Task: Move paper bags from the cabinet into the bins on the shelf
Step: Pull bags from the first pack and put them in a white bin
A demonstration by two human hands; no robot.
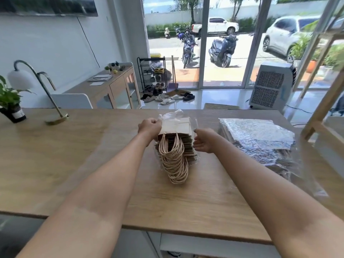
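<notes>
A stack of brown paper bags (176, 144) with twisted paper handles lies flat on the wooden table (74, 155), partly inside a clear plastic wrapper (173, 114). The handles point toward me. My left hand (149, 127) grips the wrapper at the stack's far left corner. At the stack's right side my right hand (203, 139) has curled fingers touching the wrapper edge; whether it holds the wrapper is unclear. A second, larger pack of bags in crinkled clear plastic (258, 138) lies to the right on the table.
A gold desk lamp (41, 90) and a potted plant (10, 101) stand at the table's far left. A wooden shelf frame (320, 112) rises at the right edge. Behind the table are a white chair (72, 101), a sideboard cabinet (115, 88) and an air cooler (271, 86).
</notes>
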